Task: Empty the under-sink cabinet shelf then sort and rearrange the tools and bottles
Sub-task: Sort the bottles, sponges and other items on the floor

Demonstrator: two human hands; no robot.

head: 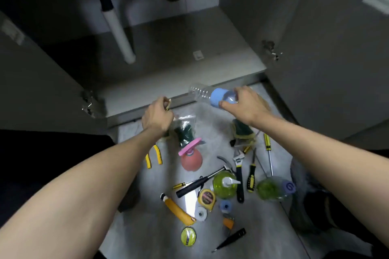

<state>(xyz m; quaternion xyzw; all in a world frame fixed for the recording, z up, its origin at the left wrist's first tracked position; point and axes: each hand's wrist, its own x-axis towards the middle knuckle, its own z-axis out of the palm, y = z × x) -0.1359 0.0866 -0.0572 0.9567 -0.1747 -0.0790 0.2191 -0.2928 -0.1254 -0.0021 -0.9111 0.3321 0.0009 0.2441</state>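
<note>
My right hand (pixel 245 104) grips a clear plastic bottle (pixel 201 92) with a blue label band, held sideways just in front of the cabinet shelf (pixel 189 48). My left hand (pixel 156 116) pinches the top of a clear zip bag (pixel 185 130) holding dark green things, low over the floor. Below them on the floor lie yellow-handled pliers (pixel 154 155), a pink plunger (pixel 190 156), a hammer (pixel 202 181), a wrench (pixel 239 174), screwdrivers (pixel 268 153), two green bottles (pixel 224 184) (pixel 271 189), a tape measure (pixel 207 196) and a yellow utility knife (pixel 179 209).
A white drain pipe (pixel 120 31) hangs into the cabinet at the left. Both cabinet doors (pixel 336 48) stand open at the sides. A stack of sponges (pixel 243 131) lies under my right forearm. Tape rolls (pixel 188 236) and small items lie near the front of the floor.
</note>
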